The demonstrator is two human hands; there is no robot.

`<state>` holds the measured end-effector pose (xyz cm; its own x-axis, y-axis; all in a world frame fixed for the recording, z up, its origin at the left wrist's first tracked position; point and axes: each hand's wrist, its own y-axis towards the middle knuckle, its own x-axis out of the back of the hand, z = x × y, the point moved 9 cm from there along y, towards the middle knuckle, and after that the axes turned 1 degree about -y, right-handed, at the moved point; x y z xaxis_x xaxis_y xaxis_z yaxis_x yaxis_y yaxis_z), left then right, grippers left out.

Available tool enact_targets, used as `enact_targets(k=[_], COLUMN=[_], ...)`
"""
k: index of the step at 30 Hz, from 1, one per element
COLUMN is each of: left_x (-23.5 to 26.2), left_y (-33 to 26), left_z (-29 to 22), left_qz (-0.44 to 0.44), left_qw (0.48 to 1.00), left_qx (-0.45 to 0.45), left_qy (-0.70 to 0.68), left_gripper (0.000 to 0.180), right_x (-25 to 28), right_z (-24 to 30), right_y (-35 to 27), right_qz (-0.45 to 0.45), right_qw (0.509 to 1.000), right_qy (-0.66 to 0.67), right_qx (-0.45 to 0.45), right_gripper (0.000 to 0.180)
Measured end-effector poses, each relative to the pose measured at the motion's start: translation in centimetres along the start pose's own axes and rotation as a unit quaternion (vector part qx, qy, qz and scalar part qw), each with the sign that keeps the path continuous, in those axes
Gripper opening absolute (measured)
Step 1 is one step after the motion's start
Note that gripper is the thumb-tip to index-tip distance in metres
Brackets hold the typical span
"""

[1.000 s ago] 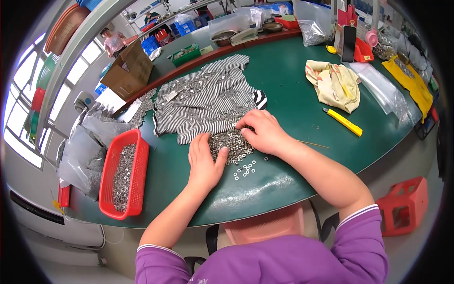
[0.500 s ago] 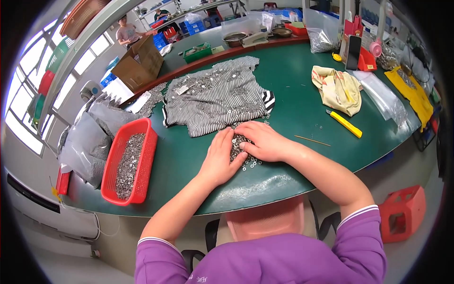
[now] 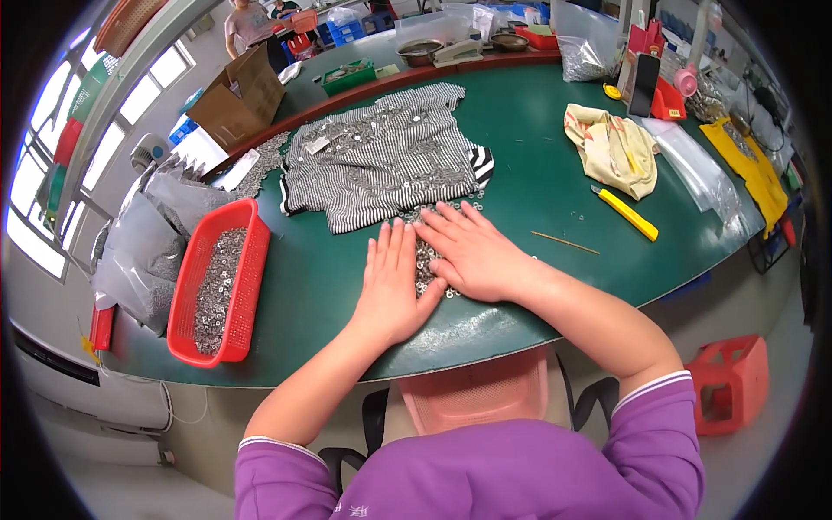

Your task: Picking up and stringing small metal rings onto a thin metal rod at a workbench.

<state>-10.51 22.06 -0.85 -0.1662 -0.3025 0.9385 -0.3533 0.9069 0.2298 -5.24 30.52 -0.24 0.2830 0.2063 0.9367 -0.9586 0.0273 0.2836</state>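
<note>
Both hands lie flat, palms down, fingers stretched out and nearly together, gripping nothing. The left hand (image 3: 392, 282) and the right hand (image 3: 472, 253) press side by side on a heap of small silvery metal rings (image 3: 425, 260) spread on the green bench (image 3: 537, 186), near its front edge. Just beyond the fingertips lies a black-and-white striped garment (image 3: 381, 165) strewn with more rings. To the left stands a red plastic basket (image 3: 251, 260) holding rings; to the right lie a yellow utility knife (image 3: 626, 213) and a thin wooden stick (image 3: 565, 243). Both forearms reach forward from purple sleeves.
</note>
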Motion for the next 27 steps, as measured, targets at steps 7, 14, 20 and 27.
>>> enact_targets(k=[7, 14, 20, 27], left_x=[-0.2, 0.1, 0.0, 0.5], left_y=[-1.1, -0.7, -1.5, -2.5], left_z=[-0.5, 0.2, -1.0, -3.5], left_qz=[0.029, 0.010, 0.021, 0.069], left_qw=[0.999, 0.999, 0.998, 0.990], left_qx=[-0.036, -0.018, -0.053, -0.125], left_qy=[-0.021, -0.026, 0.021, 0.000], left_gripper=[0.093, 0.096, 0.088, 0.080], right_x=[0.1, -0.7, 1.5, 12.1], right_z=[1.0, 1.6, 1.1, -4.2], right_y=[-1.9, -0.3, -1.9, -11.7], right_qz=[0.012, 0.041, -0.039, -0.307], right_qw=[1.000, 0.999, 0.999, 0.939], right_qy=[0.020, 0.015, 0.032, -0.014], right_qx=[0.006, 0.019, 0.012, -0.157], right_gripper=[0.059, 0.063, 0.057, 0.025])
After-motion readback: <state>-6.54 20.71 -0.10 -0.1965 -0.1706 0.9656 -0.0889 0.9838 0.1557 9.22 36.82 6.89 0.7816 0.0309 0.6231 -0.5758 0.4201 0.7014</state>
